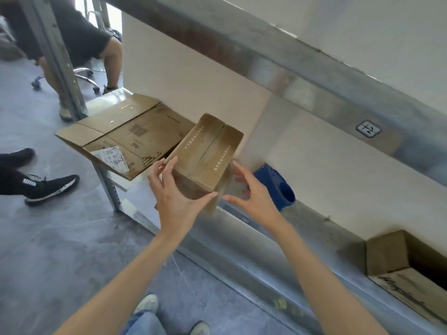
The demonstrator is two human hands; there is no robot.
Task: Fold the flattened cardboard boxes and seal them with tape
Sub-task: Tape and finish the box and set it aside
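A small folded cardboard box (205, 151) with its top flaps closed is tilted above the front edge of the white shelf (314, 180). My left hand (174, 197) grips its near left side, fingers on the left face and thumb under the near corner. My right hand (254, 192) hovers at the box's right side with curved, spread fingers; contact is unclear from blur. A blue tape dispenser (278, 184) lies on the shelf just behind my right hand. A large flattened cardboard box (130, 131) with a paper label lies on the shelf's left end, overhanging it.
A metal beam of the upper shelf (290, 64) runs overhead. Another cardboard box (387, 252) sits under the shelf at lower right. A shelf post (106, 187) stands at left. A person's black shoe (48, 187) and a seated person (79, 37) are at left.
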